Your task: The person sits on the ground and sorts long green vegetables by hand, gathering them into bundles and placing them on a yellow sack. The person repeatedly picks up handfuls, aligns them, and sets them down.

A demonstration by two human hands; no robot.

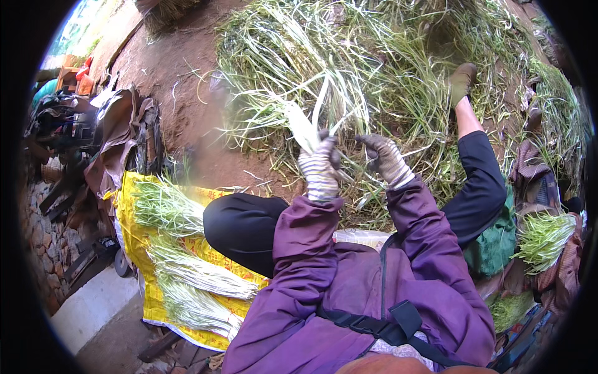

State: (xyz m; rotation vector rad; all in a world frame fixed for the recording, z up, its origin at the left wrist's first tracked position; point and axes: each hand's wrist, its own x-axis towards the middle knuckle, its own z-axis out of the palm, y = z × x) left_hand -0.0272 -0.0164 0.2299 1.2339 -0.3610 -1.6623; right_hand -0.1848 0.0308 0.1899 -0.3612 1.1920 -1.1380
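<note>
My left hand [321, 163], in a striped glove with dark fingers, is closed around a bunch of pale-stemmed leafy greens [301, 124]. The leaves of the bunch point up and left. Just to its right, my right hand [382, 156], gloved alike, is raised with its fingers curled near a few loose stalks; whether it pinches one I cannot tell. Beyond both hands lies a large heap of long green stalks [392, 70]. At the left, neat bundles of white-stemmed greens [205, 273] rest on a yellow printed plastic sheet [149, 290].
Bare reddish soil [173, 61] shows left of the heap. A green sack [493, 248] and another bundle of greens [546, 238] are on the right, near a person in checked clothing. Draped cloth [112, 135] and a low concrete ledge [96, 304] stand on the left.
</note>
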